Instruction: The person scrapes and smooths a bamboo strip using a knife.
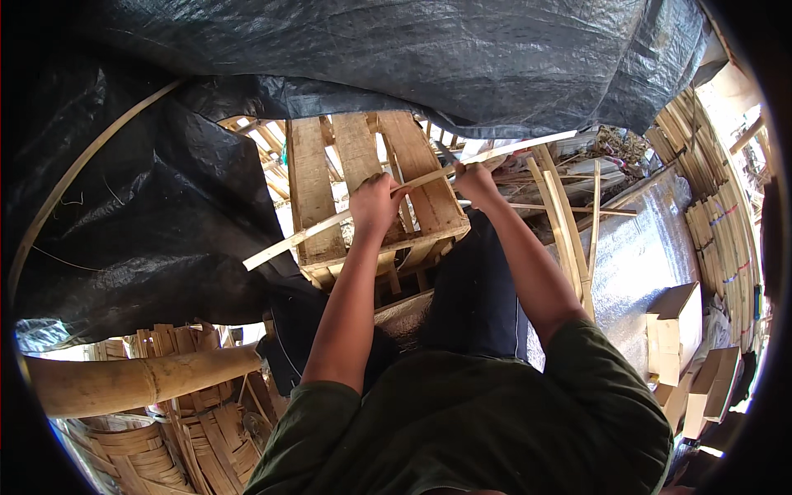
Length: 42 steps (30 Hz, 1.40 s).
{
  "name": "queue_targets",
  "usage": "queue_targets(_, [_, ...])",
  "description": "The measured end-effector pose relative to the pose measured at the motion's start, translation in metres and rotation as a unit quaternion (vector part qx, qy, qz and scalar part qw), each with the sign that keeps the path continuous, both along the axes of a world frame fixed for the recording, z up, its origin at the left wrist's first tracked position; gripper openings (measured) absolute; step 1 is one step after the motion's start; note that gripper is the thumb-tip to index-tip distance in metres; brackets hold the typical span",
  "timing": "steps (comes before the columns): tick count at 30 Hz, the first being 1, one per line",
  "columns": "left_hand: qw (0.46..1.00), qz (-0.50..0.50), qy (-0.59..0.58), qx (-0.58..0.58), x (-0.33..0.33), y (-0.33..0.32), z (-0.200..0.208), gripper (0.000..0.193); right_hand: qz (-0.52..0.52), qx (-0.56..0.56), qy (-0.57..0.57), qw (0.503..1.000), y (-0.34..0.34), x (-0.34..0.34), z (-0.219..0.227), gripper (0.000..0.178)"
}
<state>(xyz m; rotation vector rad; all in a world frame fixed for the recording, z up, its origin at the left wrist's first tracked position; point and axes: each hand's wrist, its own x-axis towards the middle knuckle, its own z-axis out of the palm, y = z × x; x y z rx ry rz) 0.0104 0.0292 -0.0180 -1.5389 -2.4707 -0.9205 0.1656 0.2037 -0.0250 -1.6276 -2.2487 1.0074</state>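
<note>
A long, pale bamboo strip (425,178) slants across the middle, its left end lower and nearer to me than its right. My left hand (375,204) is closed round the strip, left of its middle. Just to the right, my right hand (478,183) is closed on what looks like a knife, whose dark blade (445,152) juts up and left beside the strip. The strip passes at the right fingers; whether they grip it too is hard to see. Beneath both hands stands a slatted wooden crate (310,173), between my knees.
Black plastic sheeting (124,214) hangs at left and across the top. Several loose strips (565,227) lean by my right knee near a silvery sheet (643,235). Bundled strips (718,239) and cardboard boxes (678,326) stand at right; a thick bamboo pole (148,381) and woven baskets (136,450) lie lower left.
</note>
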Motion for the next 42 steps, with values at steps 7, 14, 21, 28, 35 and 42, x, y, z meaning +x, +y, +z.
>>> queue_targets(7, [1.0, 0.003, 0.021, 0.01, -0.005, -0.001, -0.004, 0.039, 0.035, 0.064, -0.049, 0.996, 0.016, -0.008, -0.015, 0.048])
queue_targets(14, [1.0, 0.001, 0.004, 0.001, 0.0, 0.001, -0.003, 0.036, 0.039, 0.072, -0.028, 0.996, 0.032, 0.003, -0.02, 0.056])
queue_targets(21, [0.999, 0.017, 0.021, -0.032, -0.002, -0.004, 0.002, 0.032, -0.073, 0.104, 0.022, 0.992, 0.02, 0.014, -0.007, 0.051])
queue_targets(28, [0.998, 0.025, -0.037, -0.04, -0.002, -0.003, 0.006, 0.035, -0.007, 0.103, -0.03, 0.994, 0.057, 0.029, -0.032, 0.047])
queue_targets(35, [0.999, 0.044, 0.0, -0.025, -0.006, -0.004, 0.0, 0.037, 0.034, 0.05, -0.014, 0.998, 0.018, 0.016, 0.007, 0.054])
queue_targets(42, [0.998, 0.034, -0.026, -0.04, 0.004, 0.007, 0.002, 0.043, 0.066, 0.234, 0.025, 0.97, 0.063, 0.024, -0.065, 0.054])
